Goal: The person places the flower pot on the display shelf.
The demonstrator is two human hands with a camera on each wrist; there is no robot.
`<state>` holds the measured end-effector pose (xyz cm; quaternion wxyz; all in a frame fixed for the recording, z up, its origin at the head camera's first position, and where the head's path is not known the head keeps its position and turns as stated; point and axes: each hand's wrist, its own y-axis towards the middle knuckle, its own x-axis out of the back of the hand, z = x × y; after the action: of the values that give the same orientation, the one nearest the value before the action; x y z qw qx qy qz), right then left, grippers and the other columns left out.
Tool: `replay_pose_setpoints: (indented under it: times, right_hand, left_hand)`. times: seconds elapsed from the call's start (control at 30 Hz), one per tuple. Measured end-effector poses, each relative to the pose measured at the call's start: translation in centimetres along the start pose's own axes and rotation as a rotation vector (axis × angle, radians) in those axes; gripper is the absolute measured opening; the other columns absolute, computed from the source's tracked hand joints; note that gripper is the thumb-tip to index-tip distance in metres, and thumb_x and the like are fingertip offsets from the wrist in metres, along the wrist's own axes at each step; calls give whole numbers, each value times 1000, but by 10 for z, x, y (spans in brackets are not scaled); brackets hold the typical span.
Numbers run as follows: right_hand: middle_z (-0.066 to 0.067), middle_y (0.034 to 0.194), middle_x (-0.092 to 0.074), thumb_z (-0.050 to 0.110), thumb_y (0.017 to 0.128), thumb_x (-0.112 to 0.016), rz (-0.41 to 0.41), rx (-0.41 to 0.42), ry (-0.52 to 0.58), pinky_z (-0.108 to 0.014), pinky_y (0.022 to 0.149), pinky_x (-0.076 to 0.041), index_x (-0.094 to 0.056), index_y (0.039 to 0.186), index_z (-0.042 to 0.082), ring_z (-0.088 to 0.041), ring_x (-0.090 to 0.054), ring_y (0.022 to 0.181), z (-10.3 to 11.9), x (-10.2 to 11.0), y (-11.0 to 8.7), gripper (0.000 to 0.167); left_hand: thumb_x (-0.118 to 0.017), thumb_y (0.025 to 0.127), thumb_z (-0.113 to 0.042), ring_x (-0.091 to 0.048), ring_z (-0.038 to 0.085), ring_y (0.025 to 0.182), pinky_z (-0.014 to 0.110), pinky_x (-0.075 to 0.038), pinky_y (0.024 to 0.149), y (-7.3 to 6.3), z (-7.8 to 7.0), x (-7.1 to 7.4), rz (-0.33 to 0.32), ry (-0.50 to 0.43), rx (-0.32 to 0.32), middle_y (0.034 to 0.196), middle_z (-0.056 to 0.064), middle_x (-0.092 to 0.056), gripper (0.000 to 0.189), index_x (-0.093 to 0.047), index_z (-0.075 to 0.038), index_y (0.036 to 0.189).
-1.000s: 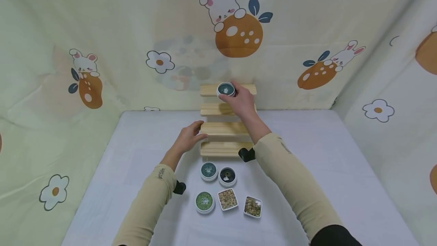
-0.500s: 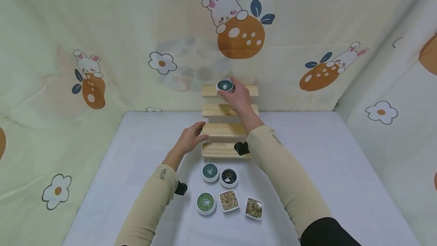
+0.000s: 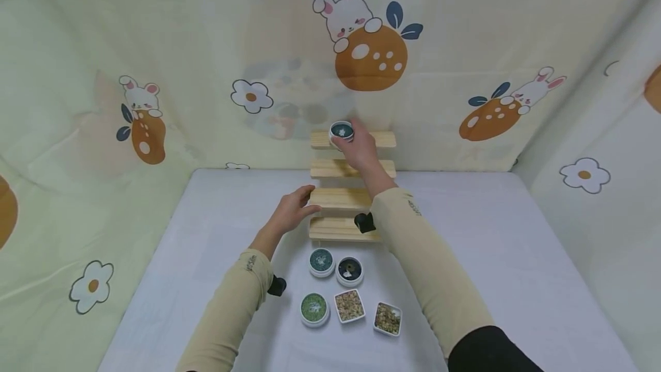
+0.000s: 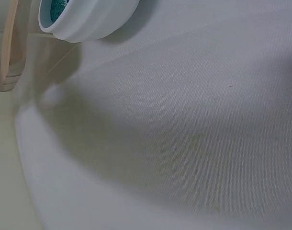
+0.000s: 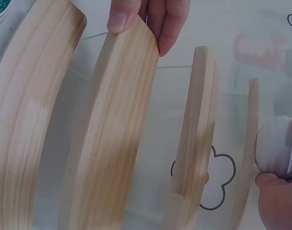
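Observation:
A tiered wooden rack (image 3: 335, 198) with several pale slats stands against the back curtain. My left hand (image 3: 292, 209) grips the left end of the second slat from the bottom; in the right wrist view its thumb (image 5: 122, 17) presses one edge and the fingers wrap the other. At the top slat (image 3: 385, 139), my right hand (image 3: 360, 147) holds a small round white pot (image 3: 341, 129) with dark teal contents. The right wrist view shows this white pot (image 5: 277, 148) upright against the top slat; whether its base rests there I cannot tell.
Before the rack stand round white pots with teal (image 3: 321, 261), dark (image 3: 350, 270) and green contents (image 3: 314, 309). Two square white dishes of gravel, one tan (image 3: 349, 306) and one darker (image 3: 388, 318), sit beside them. A patterned curtain (image 3: 196, 33) hangs behind the white table (image 3: 454, 234).
My right hand has shifted the round pot slightly left along the top slat. The left hand keeps its hold on the rack. The whole head view has drifted a little.

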<state>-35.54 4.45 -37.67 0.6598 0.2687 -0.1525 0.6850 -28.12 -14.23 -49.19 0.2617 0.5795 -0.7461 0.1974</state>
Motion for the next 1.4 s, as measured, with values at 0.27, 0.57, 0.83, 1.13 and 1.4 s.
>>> replay_pose_setpoints:
  times: [0.27, 0.57, 0.83, 1.13, 1.4]
  right_hand:
    - [-18, 126, -58, 27, 92, -68, 8, -2, -19, -46, 100, -46, -50, 133, 3, -35, -54, 115, 4, 5, 1, 51]
    - [-16, 131, -57, 30, 92, -68, -3, -19, -21, -46, 103, -45, -49, 138, 6, -34, -53, 119, 1, 6, 3, 55]
    - [-14, 132, -57, 30, 90, -70, -18, -18, -20, -44, 104, -44, -49, 138, 7, -31, -53, 120, 0, 4, 3, 56]
    - [-12, 132, -58, 27, 91, -71, -44, 17, 23, -43, 105, -43, -50, 137, 7, -29, -53, 122, -4, 0, -3, 54]
    - [-14, 128, -58, 35, 91, -67, -13, -5, 51, -47, 93, -48, -51, 128, 9, -33, -54, 111, -10, 8, -16, 49]
  left_hand:
    - [-71, 91, -25, -49, 31, 131, 36, -44, 108, 0, -4, -2, -2, -8, -1, 145, 20, -47, 67, -41, 2, 145]
    - [-72, 90, -21, -50, 31, 130, 36, -44, 108, 0, -6, -5, -11, -21, -12, 144, 21, -47, 66, -42, 3, 144]
    - [-72, 90, -21, -50, 31, 130, 36, -44, 108, 0, -7, -4, -17, -13, -6, 143, 22, -48, 66, -43, 4, 144]
    - [-72, 90, -24, -50, 31, 130, 36, -43, 108, -1, -6, -1, -14, 2, 9, 144, 20, -48, 67, -43, 2, 144]
    - [-71, 91, -26, -49, 30, 131, 36, -43, 109, 0, -4, 0, -6, 24, 29, 145, 19, -47, 68, -41, 1, 145]
